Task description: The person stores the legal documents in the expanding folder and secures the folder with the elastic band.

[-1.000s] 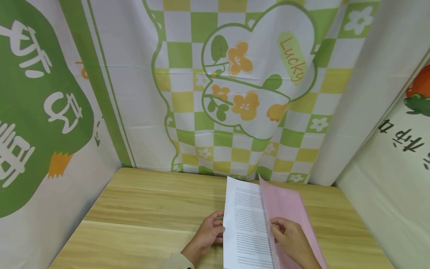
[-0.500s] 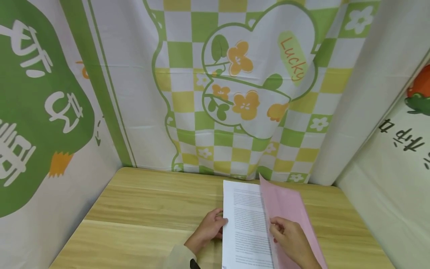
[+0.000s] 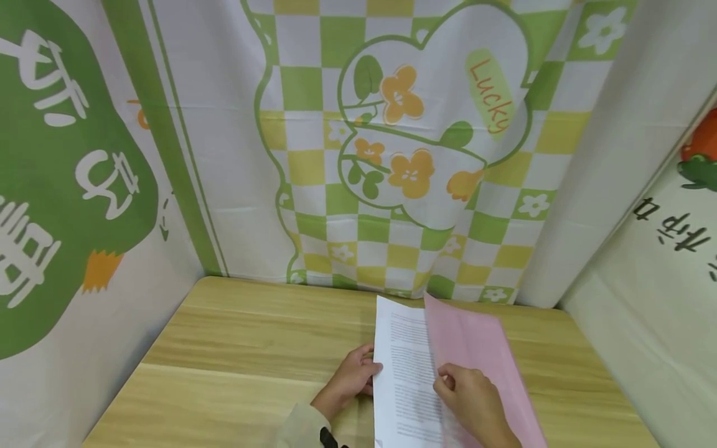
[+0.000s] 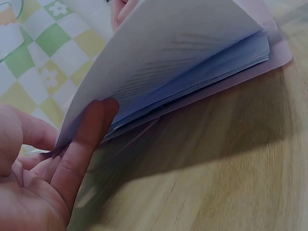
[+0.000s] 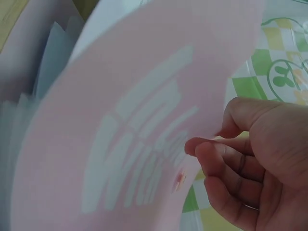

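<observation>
A pink folder cover (image 3: 476, 333) stands partly raised over a white printed sheet (image 3: 411, 373) on the right half of the table. At the sheet's left edge, my left hand (image 3: 354, 376) pinches the paper, thumb on top and fingers beneath. My right hand (image 3: 473, 395) holds the cover's free left edge between thumb and curled forefinger. Up close in the left wrist view, bluish leaves (image 4: 202, 77) lie stacked beneath the lifted sheet, above the pink back cover (image 4: 281, 57). Pale lettering (image 5: 139, 149) marks the cover in the right wrist view.
The wooden table (image 3: 235, 348) extends left of the folder. A checked curtain (image 3: 347, 205) hangs along its back edge, and printed cloth walls (image 3: 644, 311) stand on both sides. A beige sleeve (image 3: 302, 426) covers my left forearm.
My right hand has moved left with the cover's edge, so the cover overlaps more of the printed sheet. My left hand has shifted slightly upward, its thumb now on the sheet's edge.
</observation>
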The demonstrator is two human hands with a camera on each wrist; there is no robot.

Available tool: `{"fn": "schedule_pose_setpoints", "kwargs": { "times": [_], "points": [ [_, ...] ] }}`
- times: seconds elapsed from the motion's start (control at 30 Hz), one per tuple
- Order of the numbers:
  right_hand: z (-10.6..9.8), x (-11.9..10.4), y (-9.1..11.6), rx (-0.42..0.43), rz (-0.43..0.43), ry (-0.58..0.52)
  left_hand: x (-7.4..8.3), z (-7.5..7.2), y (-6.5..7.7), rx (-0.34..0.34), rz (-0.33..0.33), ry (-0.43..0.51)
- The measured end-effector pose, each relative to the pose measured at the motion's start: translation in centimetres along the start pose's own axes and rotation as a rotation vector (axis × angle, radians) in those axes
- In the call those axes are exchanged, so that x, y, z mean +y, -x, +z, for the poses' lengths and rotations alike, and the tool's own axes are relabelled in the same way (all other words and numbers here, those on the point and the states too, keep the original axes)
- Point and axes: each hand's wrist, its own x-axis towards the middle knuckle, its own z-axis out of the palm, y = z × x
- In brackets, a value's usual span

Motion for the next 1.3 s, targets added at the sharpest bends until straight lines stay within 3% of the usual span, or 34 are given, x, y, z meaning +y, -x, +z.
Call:
{"fn": "schedule_pose_setpoints", "kwargs": {
  "times": [0.37, 0.67, 1.1, 1.3],
  "points": [
    [0.8, -0.5, -0.1, 0.006, -0.008, 0.090, 0.6, -0.7, 0.3, 0.005, -0.005, 0.016],
    [1.0, -0.4, -0.2, 0.021, -0.015, 0.092, 0.9, -1.7, 0.1, -0.043, -0.012, 0.019],
    [1.0, -0.6, -0.1, 0.018, -0.013, 0.097, 0.2, -0.2, -1.0, -0.114, -0.019, -0.005],
    [1.0, -0.6, -0.1, 0.025, -0.018, 0.097, 0.2, -0.6, -0.8, -0.113, -0.022, -0.011]
  ]
}}
